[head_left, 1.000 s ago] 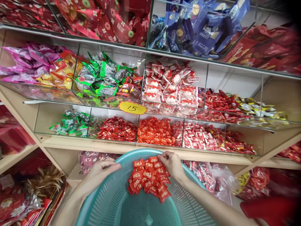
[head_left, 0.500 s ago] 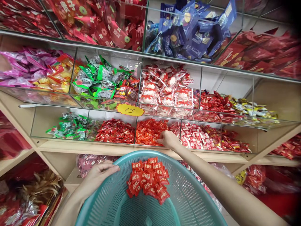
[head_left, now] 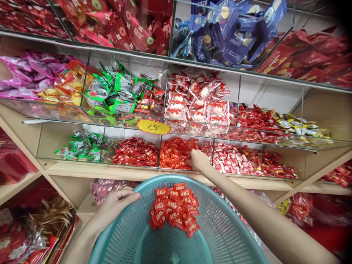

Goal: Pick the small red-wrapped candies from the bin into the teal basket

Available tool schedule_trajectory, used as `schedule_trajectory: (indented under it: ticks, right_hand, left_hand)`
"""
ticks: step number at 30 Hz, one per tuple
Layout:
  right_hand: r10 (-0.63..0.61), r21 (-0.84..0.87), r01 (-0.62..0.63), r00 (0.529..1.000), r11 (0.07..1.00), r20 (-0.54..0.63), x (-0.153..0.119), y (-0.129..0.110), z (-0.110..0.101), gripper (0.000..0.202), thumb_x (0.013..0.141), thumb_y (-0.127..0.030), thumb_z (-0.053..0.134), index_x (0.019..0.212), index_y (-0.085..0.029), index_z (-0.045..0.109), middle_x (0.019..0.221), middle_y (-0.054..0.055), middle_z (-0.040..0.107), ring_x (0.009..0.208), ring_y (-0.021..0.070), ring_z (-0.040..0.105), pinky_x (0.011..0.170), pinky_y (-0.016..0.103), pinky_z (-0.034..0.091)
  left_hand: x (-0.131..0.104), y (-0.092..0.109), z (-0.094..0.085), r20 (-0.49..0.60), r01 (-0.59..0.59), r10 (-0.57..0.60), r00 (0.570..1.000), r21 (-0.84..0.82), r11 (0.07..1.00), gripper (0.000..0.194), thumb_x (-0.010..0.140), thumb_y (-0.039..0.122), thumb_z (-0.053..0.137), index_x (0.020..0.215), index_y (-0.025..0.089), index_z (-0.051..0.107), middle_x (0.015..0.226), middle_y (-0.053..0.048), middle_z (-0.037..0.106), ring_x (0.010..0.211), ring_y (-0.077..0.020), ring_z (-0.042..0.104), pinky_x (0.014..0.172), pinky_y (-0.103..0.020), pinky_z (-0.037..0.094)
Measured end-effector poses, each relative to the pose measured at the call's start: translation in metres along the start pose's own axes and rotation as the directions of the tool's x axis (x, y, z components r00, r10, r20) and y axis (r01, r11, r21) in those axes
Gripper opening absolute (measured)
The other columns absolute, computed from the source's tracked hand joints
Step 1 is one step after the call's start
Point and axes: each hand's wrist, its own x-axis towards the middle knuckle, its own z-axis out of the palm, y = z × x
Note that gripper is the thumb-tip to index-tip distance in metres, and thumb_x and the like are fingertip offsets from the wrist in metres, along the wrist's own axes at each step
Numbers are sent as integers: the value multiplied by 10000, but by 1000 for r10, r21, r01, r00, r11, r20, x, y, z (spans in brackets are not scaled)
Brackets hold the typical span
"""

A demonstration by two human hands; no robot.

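Observation:
My left hand [head_left: 121, 203] grips the rim of a teal plastic basket [head_left: 228, 216], its thumb over the edge. Inside the basket lies a small heap of red wrapped candies [head_left: 174, 209] with pale lettering, gathered at the far side. My right hand [head_left: 198, 161] is closed at the front of a glass compartment, beside the orange-red wrapped candies [head_left: 176, 152] there. Its fingers are curled inward, and whatever they hold is hidden. Darker red wrapped candies [head_left: 136, 152] fill the compartment to the left, pink-and-white ones [head_left: 229, 157] the one to the right.
Above are glass-fronted shelves with green-wrapped sweets [head_left: 121, 86], red-and-white packets [head_left: 198, 97] and blue packets [head_left: 231, 36]. A yellow tag [head_left: 153, 127] reading 15 hangs on the shelf edge. The wooden ledge [head_left: 104, 170] runs just beyond the basket. A cardboard box [head_left: 86, 209] stands at lower left.
The view has shifted slightly. My right hand stays at the orange-red candies, its fingers now more tightly curled. My left hand keeps its place on the basket rim.

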Motion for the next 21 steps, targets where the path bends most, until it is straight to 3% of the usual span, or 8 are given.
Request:
schedule_trajectory:
  ticks: [4,9,12,16,18,21]
  right_hand:
    - [-22,53,24,998,998,-54,0,11,-6,183,693,-195,469,768,-174,635,784,115,634,725,210,591,555,248,370]
    - [-106,238,148,978,960,-180,0,34,-12,194,729,-260,441,731,-183,620,691,58,632,663,153,565,560,215,348]
    - [-135,386,214,966,897,-223,-2,44,-12,236,753,-304,410,712,-168,599,593,29,600,547,122,529,528,205,347]
    - [-184,608,258,966,751,-182,-10,48,-11,273,767,-344,379,718,-158,572,536,4,574,463,102,500,493,199,355]
    - [-216,652,288,958,702,-190,-14,46,-11,258,757,-342,391,706,-156,563,548,2,574,491,105,506,507,199,363]
    - [-228,638,315,949,703,-217,-19,43,-10,237,741,-327,409,665,-156,555,568,3,570,527,106,494,532,198,364]
  left_hand:
    - [1,1,1,-12,2,-2,1000,12,1000,335,643,496,553,721,198,685,821,-18,650,822,-198,554,712,-222,417]
    - [0,0,1,-3,9,-9,1000,-2,1000,313,657,474,554,730,200,684,823,-16,645,822,-193,553,712,-220,414]
    - [-1,2,1,-1,23,-23,1000,-10,1000,323,656,478,553,742,194,682,831,-20,645,828,-196,553,716,-227,418]
    - [-3,8,2,-9,22,-22,1000,-10,1000,355,639,503,553,733,188,688,831,-25,639,842,-204,547,732,-241,425]
    - [-4,12,1,2,30,-30,1000,-18,999,358,633,505,557,729,188,691,828,-26,629,846,-205,544,735,-247,428]
    - [-4,14,1,13,37,-37,999,-21,999,346,629,497,564,727,191,694,826,-27,624,841,-208,544,735,-257,428]
